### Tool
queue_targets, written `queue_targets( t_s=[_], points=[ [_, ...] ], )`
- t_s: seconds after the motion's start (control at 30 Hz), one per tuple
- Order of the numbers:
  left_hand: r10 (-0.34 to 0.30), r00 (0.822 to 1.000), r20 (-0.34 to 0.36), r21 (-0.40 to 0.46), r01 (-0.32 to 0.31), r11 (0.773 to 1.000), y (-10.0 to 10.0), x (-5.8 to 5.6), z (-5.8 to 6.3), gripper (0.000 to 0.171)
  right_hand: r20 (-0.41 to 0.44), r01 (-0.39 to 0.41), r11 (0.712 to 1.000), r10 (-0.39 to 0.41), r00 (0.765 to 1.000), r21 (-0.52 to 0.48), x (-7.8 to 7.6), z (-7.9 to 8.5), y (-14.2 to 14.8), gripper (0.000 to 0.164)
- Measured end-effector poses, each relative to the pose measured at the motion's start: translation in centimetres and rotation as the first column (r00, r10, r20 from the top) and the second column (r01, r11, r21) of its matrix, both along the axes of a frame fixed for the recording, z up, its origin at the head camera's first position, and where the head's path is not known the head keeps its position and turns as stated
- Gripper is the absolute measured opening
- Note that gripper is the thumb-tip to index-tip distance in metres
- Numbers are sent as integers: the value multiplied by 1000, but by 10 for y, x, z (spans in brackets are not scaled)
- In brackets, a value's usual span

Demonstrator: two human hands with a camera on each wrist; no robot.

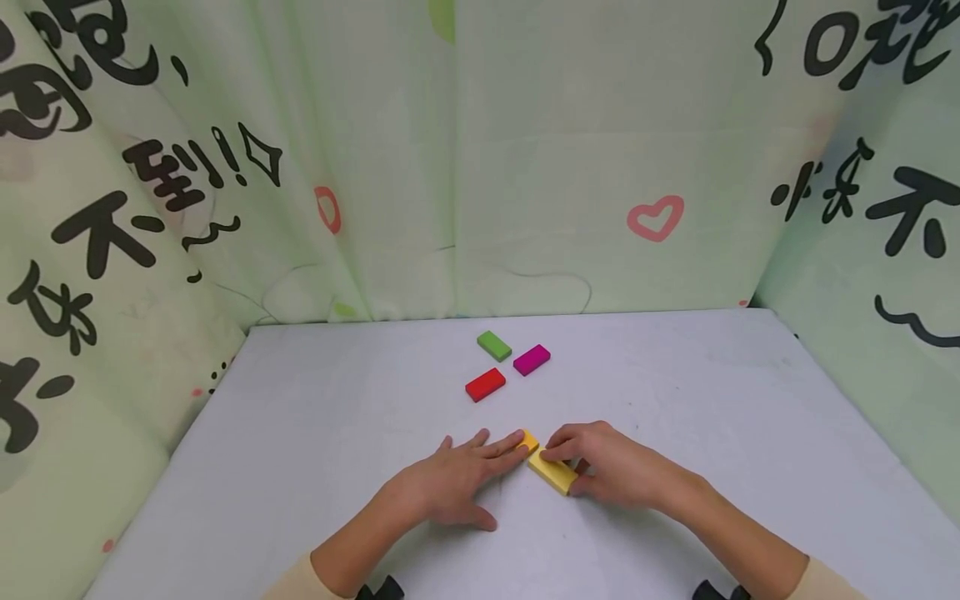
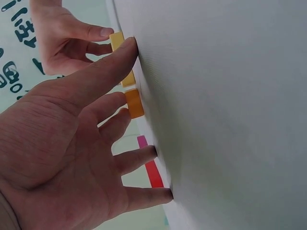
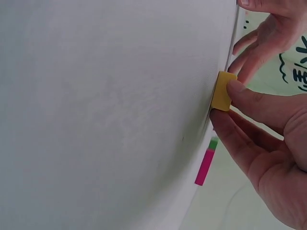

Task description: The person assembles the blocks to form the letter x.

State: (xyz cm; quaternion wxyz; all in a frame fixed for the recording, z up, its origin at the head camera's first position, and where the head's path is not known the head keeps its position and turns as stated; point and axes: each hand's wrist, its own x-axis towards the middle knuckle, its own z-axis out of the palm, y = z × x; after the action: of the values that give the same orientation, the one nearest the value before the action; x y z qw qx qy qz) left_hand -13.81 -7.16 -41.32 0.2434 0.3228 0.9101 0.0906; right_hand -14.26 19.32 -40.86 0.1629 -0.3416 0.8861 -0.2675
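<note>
My right hand pinches a yellow block that lies on the table; the right wrist view has the thumb and a finger on the same yellow block. Just beyond its far end sits an orange block, partly hidden by my left fingers. My left hand lies spread, its fingers straight, two fingertips touching the orange block. Farther back are a red block, a magenta block and a green block, apart from both hands.
A white table carries the blocks. Behind it and along both sides hangs a pale green curtain with black lettering and pink hearts. Dark objects show at the front edge of the head view.
</note>
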Motion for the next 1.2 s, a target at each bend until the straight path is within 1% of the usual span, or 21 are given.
queue_targets(
  t_s=[0.13, 0.3, 0.47, 0.73, 1.13, 1.2],
  points=[
    [5, 1000, 6, -3, -5, 1000, 0, 0, 0, 98, -3, 15, 1000, -15, 1000, 21, 1, 0, -3, 44],
    [0, 1000, -4, -1, 0, 1000, 0, 0, 0, 99, -9, 26, 999, -26, 1000, 35, 2, 1, -6, 46],
    [0, 1000, -7, -2, 0, 1000, -1, -1, -1, 99, -14, 37, 999, -37, 999, 31, 2, 1, -8, 46],
    [7, 1000, 17, 6, -7, 1000, -1, -2, -3, 98, -31, 48, 999, -47, 998, 12, 4, 2, -11, 48],
    [-3, 1000, 12, 7, 3, 1000, 0, -2, -1, 97, -30, 97, 992, -95, 995, 77, 4, 1, -14, 48],
    [-2, 1000, 13, 7, 2, 1000, -1, -2, -1, 96, -33, 92, 993, -90, 995, 75, 4, 1, -14, 48]
  ],
)
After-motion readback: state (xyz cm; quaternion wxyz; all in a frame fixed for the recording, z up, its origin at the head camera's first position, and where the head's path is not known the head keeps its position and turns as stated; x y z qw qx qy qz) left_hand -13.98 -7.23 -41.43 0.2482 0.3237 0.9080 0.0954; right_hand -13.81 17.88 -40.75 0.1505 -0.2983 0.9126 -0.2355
